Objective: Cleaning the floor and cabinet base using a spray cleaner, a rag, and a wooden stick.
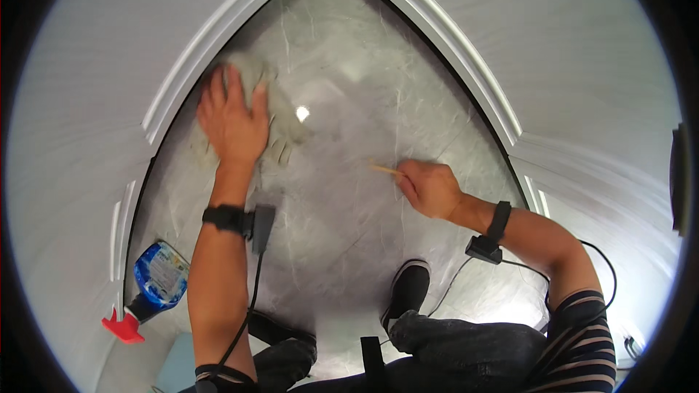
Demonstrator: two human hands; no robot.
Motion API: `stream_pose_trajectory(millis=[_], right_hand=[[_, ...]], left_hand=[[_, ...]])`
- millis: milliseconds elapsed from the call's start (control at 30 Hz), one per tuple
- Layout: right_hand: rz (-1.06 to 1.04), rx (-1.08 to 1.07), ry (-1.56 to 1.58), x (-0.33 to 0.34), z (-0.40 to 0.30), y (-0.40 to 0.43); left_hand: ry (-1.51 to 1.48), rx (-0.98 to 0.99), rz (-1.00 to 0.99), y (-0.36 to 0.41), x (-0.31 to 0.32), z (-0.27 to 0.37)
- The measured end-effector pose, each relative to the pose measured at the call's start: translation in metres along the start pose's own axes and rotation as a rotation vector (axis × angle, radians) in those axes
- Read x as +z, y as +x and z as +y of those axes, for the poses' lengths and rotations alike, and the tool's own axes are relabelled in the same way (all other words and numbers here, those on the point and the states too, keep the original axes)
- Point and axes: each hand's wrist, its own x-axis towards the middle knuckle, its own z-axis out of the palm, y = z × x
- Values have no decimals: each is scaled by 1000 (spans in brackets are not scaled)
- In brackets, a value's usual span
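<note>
My left hand (234, 120) lies flat with its fingers spread over a thin, crumpled greyish-beige cloth (286, 120) on the glossy grey marble-look floor (338, 213). It is close to the left wall's black lower edge, and the cloth is somewhat blurred. To the right, my right hand (431, 188) is closed in a fist around a thin wooden stick (385, 168). The stick's exposed end points left, and the fist rests on or just above the floor; I cannot tell which.
Two grey walls with white mouldings (437, 19) meet in a corner ahead. A blue spray bottle (161, 275) with a red trigger lies beside my left forearm. My black shoe (409, 286) is below the fist. Cables (254, 289) run from both wrist devices. A light-blue object (177, 363) shows bottom left.
</note>
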Motion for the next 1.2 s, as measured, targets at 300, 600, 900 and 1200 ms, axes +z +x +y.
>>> stream_pose_trajectory(millis=[300,600,900,1200], right_hand=[[-39,-521,18,2,20,-28],[-175,-543,227,42,-23,-77],[-88,-418,320,71,-82,-59],[-367,-422,97,98,-99,-80]], left_hand=[[-389,422,-302,-29,18,171],[-315,515,-550,-103,-24,112],[125,184,-112,-42,-25,-20],[-94,19,-163,-145,-70,19]])
